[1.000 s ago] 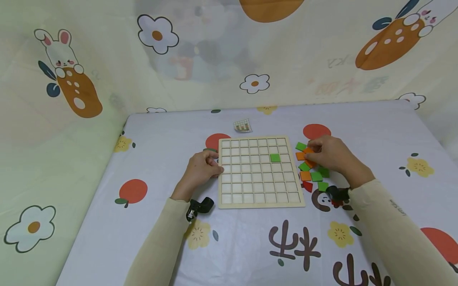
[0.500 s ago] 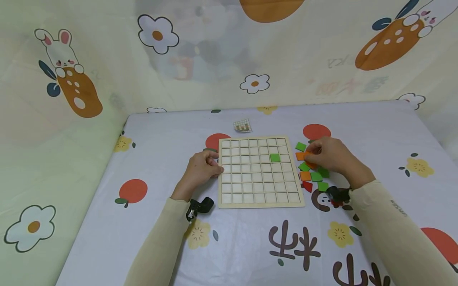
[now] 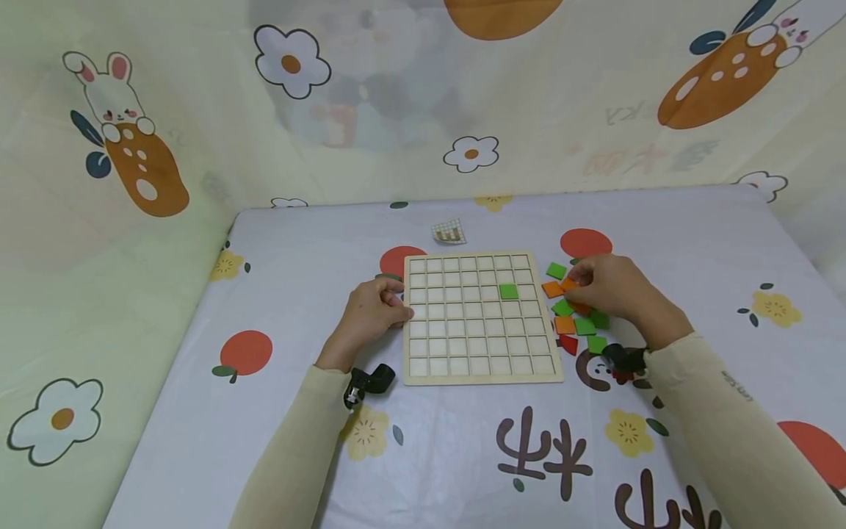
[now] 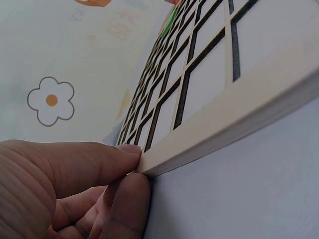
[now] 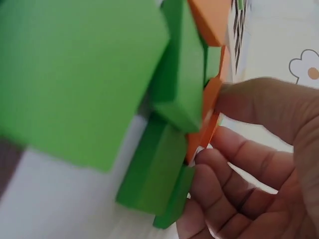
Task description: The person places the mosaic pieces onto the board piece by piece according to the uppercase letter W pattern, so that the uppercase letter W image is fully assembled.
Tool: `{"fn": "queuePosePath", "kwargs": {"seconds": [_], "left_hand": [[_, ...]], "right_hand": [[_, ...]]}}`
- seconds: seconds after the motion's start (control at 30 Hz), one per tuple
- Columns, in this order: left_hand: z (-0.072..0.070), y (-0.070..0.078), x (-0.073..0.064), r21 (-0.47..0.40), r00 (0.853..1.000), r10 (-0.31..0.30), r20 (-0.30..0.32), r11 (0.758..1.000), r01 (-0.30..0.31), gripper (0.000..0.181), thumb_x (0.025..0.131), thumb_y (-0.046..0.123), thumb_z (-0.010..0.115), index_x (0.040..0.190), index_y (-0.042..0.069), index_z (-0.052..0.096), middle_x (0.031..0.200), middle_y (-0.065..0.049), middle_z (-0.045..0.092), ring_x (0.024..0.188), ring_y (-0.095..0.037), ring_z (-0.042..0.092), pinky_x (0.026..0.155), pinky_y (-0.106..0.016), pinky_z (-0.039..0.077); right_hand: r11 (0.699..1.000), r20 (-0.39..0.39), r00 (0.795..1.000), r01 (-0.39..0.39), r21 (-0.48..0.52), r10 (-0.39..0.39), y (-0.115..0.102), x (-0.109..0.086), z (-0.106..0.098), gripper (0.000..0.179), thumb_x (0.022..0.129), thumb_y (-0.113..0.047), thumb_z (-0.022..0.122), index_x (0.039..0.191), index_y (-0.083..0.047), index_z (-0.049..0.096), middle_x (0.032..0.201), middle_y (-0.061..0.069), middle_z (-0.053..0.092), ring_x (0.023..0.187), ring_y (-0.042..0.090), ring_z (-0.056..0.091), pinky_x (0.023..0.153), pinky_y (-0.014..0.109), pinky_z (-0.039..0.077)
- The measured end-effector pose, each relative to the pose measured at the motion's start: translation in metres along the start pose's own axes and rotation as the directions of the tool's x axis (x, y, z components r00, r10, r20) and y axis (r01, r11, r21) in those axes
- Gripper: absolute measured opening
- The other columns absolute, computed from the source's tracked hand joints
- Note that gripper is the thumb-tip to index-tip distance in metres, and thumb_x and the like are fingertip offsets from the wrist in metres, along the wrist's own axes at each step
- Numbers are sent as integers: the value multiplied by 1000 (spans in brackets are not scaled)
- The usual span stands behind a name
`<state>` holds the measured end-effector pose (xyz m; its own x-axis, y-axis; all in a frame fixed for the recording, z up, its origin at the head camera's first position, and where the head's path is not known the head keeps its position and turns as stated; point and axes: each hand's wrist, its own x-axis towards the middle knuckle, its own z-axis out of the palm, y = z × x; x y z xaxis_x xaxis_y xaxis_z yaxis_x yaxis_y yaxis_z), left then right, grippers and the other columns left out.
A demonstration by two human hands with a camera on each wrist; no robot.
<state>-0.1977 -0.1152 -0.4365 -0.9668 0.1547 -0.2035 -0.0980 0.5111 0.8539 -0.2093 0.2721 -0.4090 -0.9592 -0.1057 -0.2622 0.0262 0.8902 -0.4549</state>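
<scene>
A square wooden grid board [image 3: 482, 380] lies on the table, one green tile [image 3: 508, 292] set in a cell toward its upper right. My left hand [image 3: 370, 314] pinches the board's left edge, thumb on the frame and curled fingers against the side, as the left wrist view shows. To the right of the board, my right hand [image 3: 617, 290] is at a loose pile of tiles. Its thumb and index finger pinch an orange tile [image 3: 568, 284] there. In the right wrist view, green tiles [image 5: 149, 164] crowd beside the fingers, and the palm side hides part of the pile.
More tiles lie along the board's right side: an orange one [image 3: 564, 325], green ones [image 3: 596, 344] and a red piece [image 3: 568, 344]. Behind the board is a small gridded paper [image 3: 449, 232]. A patterned cloth [image 3: 449, 448] covers the table; a printed curtain hangs behind.
An orange tile beside the board has shifted slightly left and turned as the right fingers worked in the pile. The left hand and the board stay in place.
</scene>
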Motion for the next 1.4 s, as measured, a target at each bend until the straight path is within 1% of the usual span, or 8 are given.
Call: {"fn": "queuePosePath", "kwargs": {"seconds": [0.1, 0.2, 0.33, 0.57, 0.73, 0.87, 1.23, 1.4], "left_hand": [[0, 1, -1, -6, 1000, -4, 0, 1000, 4, 46, 87, 8, 82, 129, -1, 66, 87, -7, 68, 69, -16, 68, 64, -27, 47], [0, 1, -1, -7, 1000, -6, 2, 1000, 6, 46, 87, 8, 82, 129, -1, 65, 87, -7, 68, 69, -16, 68, 64, -27, 47], [0, 1, -1, -7, 1000, -5, 5, 1000, 5, 46, 87, 8, 82, 129, -1, 65, 87, -7, 68, 69, -16, 68, 64, -27, 47], [-1, 1, 0, -3, 1000, 6, 4, 1000, -6, 46, 87, 7, 81, 129, -2, 65, 86, -7, 68, 70, -16, 66, 64, -27, 46], [-1, 1, 0, 5, 1000, 9, 4, 1000, -9, 47, 87, 7, 81, 130, -2, 65, 85, -6, 69, 70, -15, 65, 63, -27, 46], [-1, 1, 0, 7, 1000, 7, 6, 1000, -8, 47, 87, 7, 82, 130, -2, 65, 85, -6, 69, 70, -15, 65, 64, -27, 46], [-1, 1, 0, 12, 1000, 16, 7, 1000, -17, 47, 87, 7, 82, 130, -2, 65, 85, -6, 69, 70, -15, 64, 64, -27, 46], [-1, 0, 0, 16, 1000, 20, 7, 1000, -20, 47, 87, 8, 82, 130, -2, 65, 84, -6, 69, 70, -15, 63, 64, -27, 46]], "right_hand": [[1000, 8, 1000, -5, -1, 5, -2, 1, 0, 28, 89, -22, 77, 104, 1, 72, 93, 13, 68, 91, 31, 56, 68, 34, 49], [1000, 10, 1000, -4, 5, 3, -2, 1, 0, 27, 88, -21, 77, 103, 1, 71, 95, 15, 68, 91, 31, 57, 67, 34, 49], [1000, -4, 1000, 2, 12, -2, -2, -1, 0, 30, 88, -22, 78, 105, 1, 69, 100, 17, 67, 95, 33, 56, 71, 36, 50], [999, -56, 998, 38, 24, -37, -6, -4, 3, 32, 88, -18, 77, 113, 1, 71, 100, 16, 68, 96, 32, 57, 76, 37, 52], [997, -71, 995, 70, 32, -68, -9, -6, 3, 39, 88, -15, 74, 122, 5, 70, 101, 18, 68, 96, 33, 57, 76, 38, 52], [996, -75, 995, 76, 45, -72, -13, -8, 5, 40, 87, -14, 73, 122, 6, 70, 102, 18, 66, 95, 33, 55, 73, 36, 51], [983, -99, 982, 168, 78, -160, -23, -15, 14, 35, 90, -20, 79, 117, 2, 74, 95, 11, 67, 90, 28, 58, 76, 36, 51], [974, -120, 973, 209, 88, -197, -27, -17, 16, 31, 89, -17, 80, 113, 0, 76, 94, 10, 68, 88, 26, 60, 75, 36, 52]]}}
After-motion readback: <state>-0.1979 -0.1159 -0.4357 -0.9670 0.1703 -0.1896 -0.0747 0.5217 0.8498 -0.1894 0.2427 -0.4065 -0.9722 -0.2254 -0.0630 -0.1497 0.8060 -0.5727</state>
